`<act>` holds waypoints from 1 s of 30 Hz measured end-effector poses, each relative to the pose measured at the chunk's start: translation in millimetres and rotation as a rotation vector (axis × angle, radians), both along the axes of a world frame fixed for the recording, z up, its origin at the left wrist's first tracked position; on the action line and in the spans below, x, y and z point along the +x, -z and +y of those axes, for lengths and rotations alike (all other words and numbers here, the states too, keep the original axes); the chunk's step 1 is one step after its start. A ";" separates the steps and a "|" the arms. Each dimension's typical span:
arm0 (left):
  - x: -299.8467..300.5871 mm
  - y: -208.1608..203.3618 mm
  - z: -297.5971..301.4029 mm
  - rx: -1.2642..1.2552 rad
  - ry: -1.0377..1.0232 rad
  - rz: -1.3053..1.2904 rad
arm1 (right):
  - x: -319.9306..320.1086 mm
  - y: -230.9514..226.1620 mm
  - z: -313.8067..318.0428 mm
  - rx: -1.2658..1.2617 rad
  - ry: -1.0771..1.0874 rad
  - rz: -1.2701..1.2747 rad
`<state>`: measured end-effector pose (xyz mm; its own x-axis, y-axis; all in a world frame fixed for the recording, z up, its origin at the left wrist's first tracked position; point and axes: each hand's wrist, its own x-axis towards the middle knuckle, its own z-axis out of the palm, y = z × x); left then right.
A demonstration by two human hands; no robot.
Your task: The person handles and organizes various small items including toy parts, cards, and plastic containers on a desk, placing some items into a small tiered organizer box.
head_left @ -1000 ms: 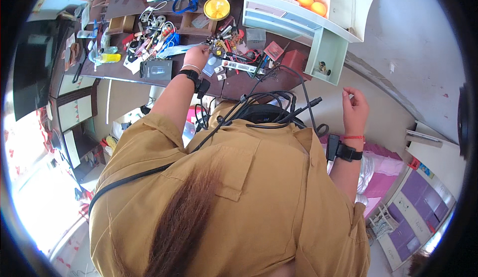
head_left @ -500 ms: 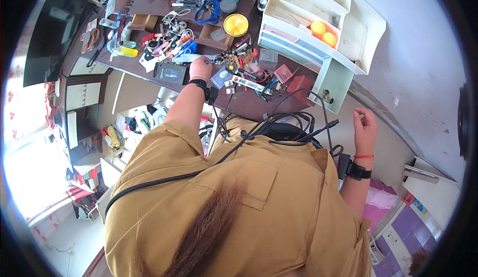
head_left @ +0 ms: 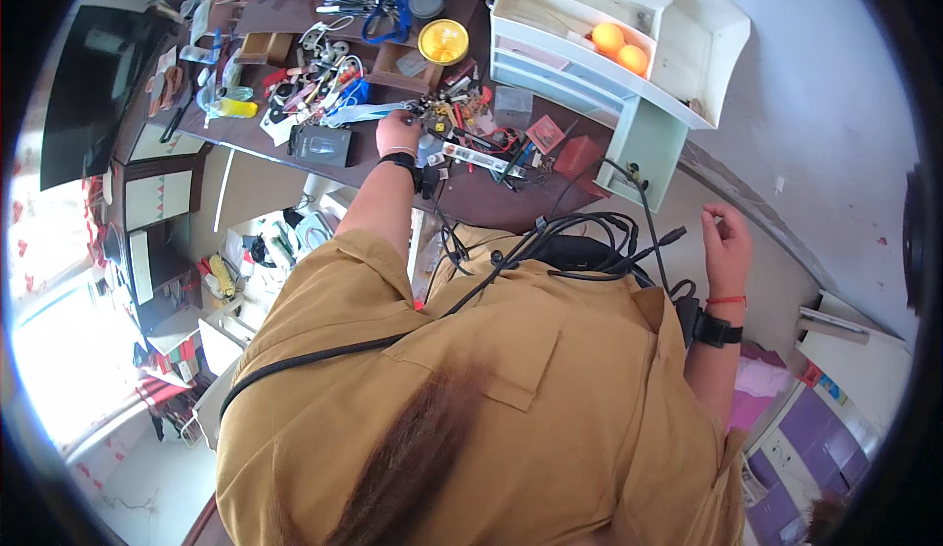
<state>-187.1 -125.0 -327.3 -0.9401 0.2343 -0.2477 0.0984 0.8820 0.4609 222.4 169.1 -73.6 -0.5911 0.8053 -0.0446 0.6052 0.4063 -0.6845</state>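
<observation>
My left hand (head_left: 398, 136) reaches over the cluttered dark table, its fingers curled together at the edge of a heap of small trinkets (head_left: 462, 109). What its fingertips hold, if anything, is too small to make out. Beside them lie a pale blue-white strip (head_left: 368, 113) and a black box (head_left: 321, 145). My right hand (head_left: 727, 242) hangs in the air at the right, below the pulled-out drawer (head_left: 643, 148) of a white organizer (head_left: 565, 55). Its fingers are loosely bent and a little apart, with nothing in them.
Two orange balls (head_left: 619, 47) lie in the organizer. A yellow round container (head_left: 443, 42), a red box (head_left: 580, 156), a white stick-like pack (head_left: 481, 159) and tangled cords (head_left: 344, 75) crowd the table (head_left: 491, 200). Black cables (head_left: 580, 237) loop between my body and the table.
The whole view has shifted slightly, so the table and organizer appear further left and up. My left hand stays at the heap, and my right hand still hangs in the air.
</observation>
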 end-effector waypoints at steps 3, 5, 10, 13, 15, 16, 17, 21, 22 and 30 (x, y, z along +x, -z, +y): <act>-3.1 6.3 0.8 -0.061 0.066 0.013 | 9.4 4.7 -0.3 -0.016 0.023 -0.016; -5.2 10.6 1.1 -0.072 0.071 -0.012 | 14.5 6.0 -1.8 -0.007 0.034 -0.039; -7.8 7.8 7.4 -0.120 0.091 -0.013 | 15.0 8.5 -12.2 -0.034 0.068 -0.041; -11.0 3.9 13.0 -0.163 0.117 -0.033 | 14.5 10.0 -14.0 -0.086 0.074 -0.028; -15.3 2.5 10.2 -0.202 0.197 -0.021 | 14.9 13.1 -15.9 -0.112 0.066 -0.011; -17.1 2.4 11.1 -0.211 0.196 -0.022 | 14.3 13.8 -16.3 -0.114 0.069 -0.012; -17.6 2.5 9.5 -0.210 0.197 -0.023 | 12.7 13.0 -15.6 -0.142 0.073 0.019; -25.4 3.2 -6.8 -0.153 0.173 -0.093 | 8.1 10.8 -16.9 -0.147 0.048 0.047; -26.7 2.6 -10.9 -0.132 0.148 -0.089 | 5.9 11.4 -16.4 -0.144 0.042 0.051; -37.9 -57.7 -25.4 0.142 0.223 -0.152 | -17.0 13.3 -19.1 -0.212 0.041 0.205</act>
<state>-225.1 -150.4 -269.6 -0.8162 0.4730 -0.3318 0.2023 0.7719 0.6026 205.5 150.0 -86.9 -0.5724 0.8142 -0.0975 0.4585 0.2192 -0.8612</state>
